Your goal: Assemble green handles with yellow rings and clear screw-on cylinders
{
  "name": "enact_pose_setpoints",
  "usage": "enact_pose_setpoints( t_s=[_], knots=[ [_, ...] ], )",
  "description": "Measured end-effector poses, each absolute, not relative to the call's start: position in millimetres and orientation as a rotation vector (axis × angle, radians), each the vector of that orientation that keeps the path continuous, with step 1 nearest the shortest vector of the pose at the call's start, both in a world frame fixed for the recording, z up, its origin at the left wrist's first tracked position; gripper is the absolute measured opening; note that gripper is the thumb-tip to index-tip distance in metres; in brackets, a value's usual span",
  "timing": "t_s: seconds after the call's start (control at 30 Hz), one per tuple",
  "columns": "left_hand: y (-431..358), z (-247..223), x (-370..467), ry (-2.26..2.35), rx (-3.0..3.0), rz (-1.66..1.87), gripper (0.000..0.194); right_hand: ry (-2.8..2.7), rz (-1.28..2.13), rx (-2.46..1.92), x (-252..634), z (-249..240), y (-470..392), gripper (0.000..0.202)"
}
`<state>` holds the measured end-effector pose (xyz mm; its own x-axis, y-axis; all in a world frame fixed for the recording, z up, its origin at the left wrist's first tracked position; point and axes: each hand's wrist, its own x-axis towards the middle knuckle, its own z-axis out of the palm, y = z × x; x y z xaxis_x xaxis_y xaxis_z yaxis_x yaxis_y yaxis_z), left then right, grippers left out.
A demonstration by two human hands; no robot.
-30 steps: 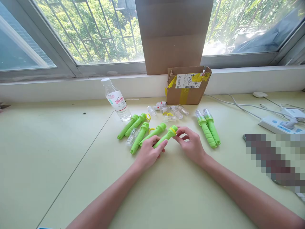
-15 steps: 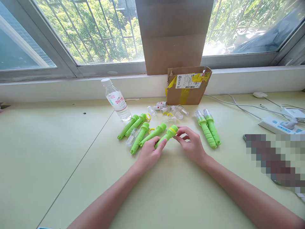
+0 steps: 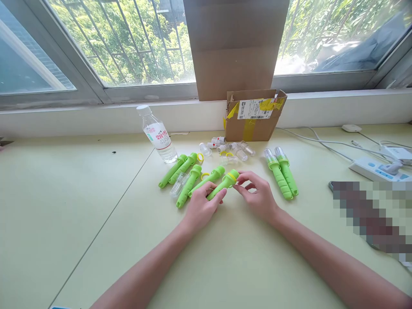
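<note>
Wrapping its fingers round a green handle (image 3: 222,185), the left hand (image 3: 203,207) lays its thumb along the near side; the handle's threaded end points between one and two o'clock. At that end a yellow ring (image 3: 232,177) circles the neck, and the right hand (image 3: 257,195) has its thumb and forefinger curled close against it; whether they pinch the ring, I cannot tell.

Taking the held handle as the dial's centre, four more green handles (image 3: 189,186) lie between nine and ten o'clock, a clear cap (image 3: 177,187) among them at nine. Loose yellow rings (image 3: 200,161) are scattered from ten to twelve, with clear plastic pieces (image 3: 239,152) clustered near twelve. Two capped handles (image 3: 280,174) lie side by side just short of three.

Farther out on the table (image 3: 80,197), a water bottle (image 3: 161,139) stands at ten, a cardboard box (image 3: 233,128) at one, and a power strip (image 3: 367,167) lies at three.
</note>
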<state>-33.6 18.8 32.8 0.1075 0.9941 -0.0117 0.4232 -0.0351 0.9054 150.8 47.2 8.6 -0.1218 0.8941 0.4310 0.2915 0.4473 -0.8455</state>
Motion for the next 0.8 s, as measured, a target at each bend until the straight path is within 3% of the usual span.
enact_pose_setpoints(
  t_s=[0.43, 0.8],
  knots=[
    [23.1, 31.2, -37.4, 1.44, 1.536, 0.926, 0.033, -1.722, 0.712, -0.997, 152.4, 6.1, 48.4, 0.006],
    [17.7, 36.8, -34.0, 1.399, 1.616, 0.772, 0.045, -1.711, 0.646, -0.954, 150.1, 6.3, 48.2, 0.007]
  ],
)
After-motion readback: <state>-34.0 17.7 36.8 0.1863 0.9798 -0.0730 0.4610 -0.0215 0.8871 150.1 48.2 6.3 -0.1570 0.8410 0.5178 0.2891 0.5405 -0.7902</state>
